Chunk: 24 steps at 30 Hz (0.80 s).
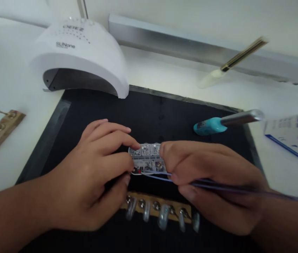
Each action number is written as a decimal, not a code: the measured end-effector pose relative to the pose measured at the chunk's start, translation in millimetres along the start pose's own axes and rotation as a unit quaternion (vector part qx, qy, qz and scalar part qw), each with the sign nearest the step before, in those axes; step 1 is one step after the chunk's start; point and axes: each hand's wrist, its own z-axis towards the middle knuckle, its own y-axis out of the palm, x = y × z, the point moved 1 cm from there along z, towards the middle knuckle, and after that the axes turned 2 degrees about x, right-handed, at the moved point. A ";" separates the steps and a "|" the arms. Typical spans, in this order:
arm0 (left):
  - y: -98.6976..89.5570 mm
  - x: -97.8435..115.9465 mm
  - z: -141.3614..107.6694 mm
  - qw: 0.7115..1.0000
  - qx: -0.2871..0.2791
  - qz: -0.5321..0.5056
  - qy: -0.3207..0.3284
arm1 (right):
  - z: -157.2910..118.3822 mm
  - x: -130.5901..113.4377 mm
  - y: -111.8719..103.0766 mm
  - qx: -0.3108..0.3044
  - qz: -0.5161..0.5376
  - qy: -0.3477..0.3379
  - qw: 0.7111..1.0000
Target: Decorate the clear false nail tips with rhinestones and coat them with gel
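Both the left hand (91, 172) and the right hand (212, 179) are close together over a black mat (161, 116) on a white tabletop (4, 70). Between them is a small clear case (147, 158) with two rows of little squares, and shiny bits show in them. The left hand has its thumb and fingers bent around the left end of the case. The right hand holds thin purple tweezers (159, 178) in a tight pinch, and its front finger is at the right end of the case. The tweezer tips are over the bottom left square, near a red spot. I cannot tell if they have picked anything up.

Just below the case, a wooden strip (188, 211) carries clear, curved tips (163, 217). Past the right hand, a blue-green bottle (209, 126) with a long silver cap is on the mat. A round white lamp (85, 52) sits at the back left. A white box (293, 137) with a blue edge is far right.
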 end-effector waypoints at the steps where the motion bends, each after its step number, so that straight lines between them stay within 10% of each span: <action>1: -0.1 -0.3 0.1 1.000 0.006 -0.005 0.004 | 0.9 -1.4 0.3 0.009 0.005 -0.009 1.000; 8: -1.4 -4.2 -3.6 0.998 0.026 0.001 0.057 | -3.5 -36.4 -0.1 0.079 0.002 -0.047 0.996; 16: 4.2 4.6 -6.3 0.993 0.035 -0.009 0.108 | -73.7 -41.5 5.9 0.167 -0.001 -0.015 0.986; 24: 14.8 21.4 -4.3 0.984 0.003 -0.108 0.144 | -63.8 -42.3 27.8 0.131 -0.077 -0.062 0.987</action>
